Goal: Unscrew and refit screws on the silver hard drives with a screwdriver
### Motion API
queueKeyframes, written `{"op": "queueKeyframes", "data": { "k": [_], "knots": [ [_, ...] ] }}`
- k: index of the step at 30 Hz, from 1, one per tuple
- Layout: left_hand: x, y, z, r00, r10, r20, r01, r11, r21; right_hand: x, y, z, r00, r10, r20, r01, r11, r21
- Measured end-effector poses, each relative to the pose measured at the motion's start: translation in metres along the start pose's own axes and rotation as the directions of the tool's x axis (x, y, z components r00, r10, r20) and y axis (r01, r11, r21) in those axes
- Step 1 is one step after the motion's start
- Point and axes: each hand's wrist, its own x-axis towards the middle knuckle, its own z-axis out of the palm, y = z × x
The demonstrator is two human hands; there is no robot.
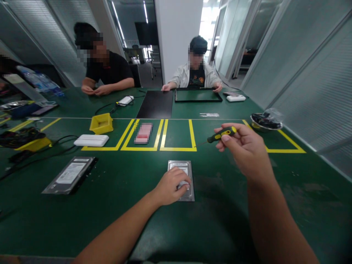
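A silver rectangular metal hard drive [189, 193] with a white label is laid flat on the smooth green tabletop [132, 168] and is partly covered by the left hand [171, 187]. The left fingers are loosely curled over its upper face, the thumb drawn near them; whether anything small is pinched there cannot be told. By the right hand [244, 145], a dark-green and yellow screwdriver [221, 135] is pinched at the handle between thumb and fingers, its thin shaft pointed leftward, apart from the drive.

The drive is judged stiff and rather heavy for its size, and may be slid easily if pushed sideways. Its inner parts are probably fragile, so knocks are best avoided; it is best taken by its long side edges. The screwdriver is judged light and rigid, most securely held around its thick handle
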Motion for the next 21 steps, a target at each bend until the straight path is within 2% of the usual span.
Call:
{"op": "queueKeyframes", "data": {
  "k": [5,10,16,21],
  "knots": [
    [0.001,-0.001,0.001,1.000,-0.005,0.008,0.005,1.000,0.001,0.001,0.004,-0.001,0.995,0.028,0.093,-0.014,0.990,-0.141],
    [0.001,-0.002,0.001,1.000,-0.002,0.013,0.002,1.000,0.002,0.002,0.017,0.010,0.994,-0.004,0.106,0.033,0.961,-0.274],
    [0.001,-0.003,0.000,1.000,-0.003,0.019,0.002,1.000,0.018,0.004,0.041,0.023,0.996,-0.015,0.092,0.045,0.939,-0.340],
    [0.000,-0.004,0.000,1.000,-0.002,0.015,0.002,1.000,0.024,0.006,0.050,0.029,0.993,-0.017,0.117,0.062,0.915,-0.398]
  ]
}}
